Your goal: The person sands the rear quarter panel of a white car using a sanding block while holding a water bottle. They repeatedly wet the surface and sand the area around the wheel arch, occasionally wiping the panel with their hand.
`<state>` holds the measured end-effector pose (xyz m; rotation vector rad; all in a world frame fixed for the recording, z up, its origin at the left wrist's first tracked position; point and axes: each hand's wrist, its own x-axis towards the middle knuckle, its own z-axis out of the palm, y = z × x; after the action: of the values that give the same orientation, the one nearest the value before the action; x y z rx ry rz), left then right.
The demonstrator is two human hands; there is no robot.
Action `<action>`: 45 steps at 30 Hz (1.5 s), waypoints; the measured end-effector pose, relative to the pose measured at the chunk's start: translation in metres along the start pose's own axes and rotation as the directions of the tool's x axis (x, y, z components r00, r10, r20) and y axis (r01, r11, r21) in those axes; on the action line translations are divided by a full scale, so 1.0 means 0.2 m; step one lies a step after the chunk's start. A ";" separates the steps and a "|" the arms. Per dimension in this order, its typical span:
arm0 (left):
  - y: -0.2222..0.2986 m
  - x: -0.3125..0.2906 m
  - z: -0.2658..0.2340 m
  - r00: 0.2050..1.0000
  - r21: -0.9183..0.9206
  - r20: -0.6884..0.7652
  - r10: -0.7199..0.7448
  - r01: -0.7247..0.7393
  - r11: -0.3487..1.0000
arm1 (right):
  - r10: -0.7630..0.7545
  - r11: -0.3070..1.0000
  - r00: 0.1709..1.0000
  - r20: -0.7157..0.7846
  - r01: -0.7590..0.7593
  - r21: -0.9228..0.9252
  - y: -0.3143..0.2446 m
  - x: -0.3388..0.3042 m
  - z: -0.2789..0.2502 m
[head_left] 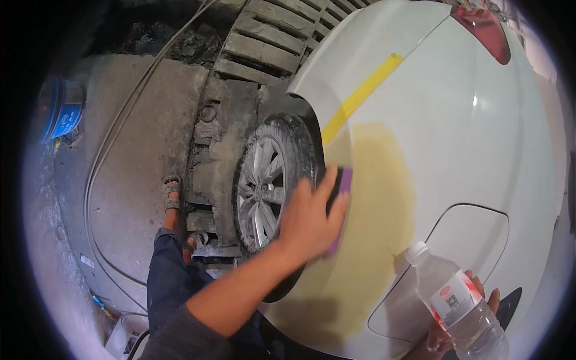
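Note:
My left hand (309, 225) is wrapped round a black and purple sanding block (346, 181), which rests against the white car body panel (441, 150) beside the wheel arch. Motion blurs the hand a little. Under and around the block spreads a dull yellow patch of filler (381, 186). At the lower right, my right hand (441, 339) grips a clear plastic bottle (453, 300) with a white cap and a red and white label. The bottle is tilted, its cap toward the yellow patch, and hides part of the hand. The cap looks closed.
A strip of yellow tape (363, 96) runs above the arch. Left of it is the dusty wheel (261, 186). A fuel flap (471, 234) lies above the bottle. A hose (99, 162) crosses the concrete floor near a blue bucket (66, 114); a slatted grate (267, 33) lies beyond.

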<state>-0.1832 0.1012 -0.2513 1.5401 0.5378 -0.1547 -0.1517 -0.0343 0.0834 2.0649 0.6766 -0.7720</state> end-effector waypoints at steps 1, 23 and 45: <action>-0.01 0.12 -0.03 0.999 0.002 -0.046 -0.011 0.011 1.000 | -0.013 0.999 0.997 -0.072 0.015 0.030 0.00 0.00 0.00; -0.02 0.09 0.00 0.996 0.028 -0.054 0.071 -0.070 0.997 | 0.157 0.813 0.887 -0.435 0.134 0.567 0.01 0.00 0.21; -0.06 -0.10 0.02 0.998 -0.017 0.022 0.056 -0.056 0.998 | 0.189 0.954 0.884 -0.427 -0.062 0.293 0.02 -0.01 0.22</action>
<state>-0.2052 0.0913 -0.2543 1.5347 0.4768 -0.1239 -0.1617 -0.0727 0.0658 2.5517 0.7026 -0.3151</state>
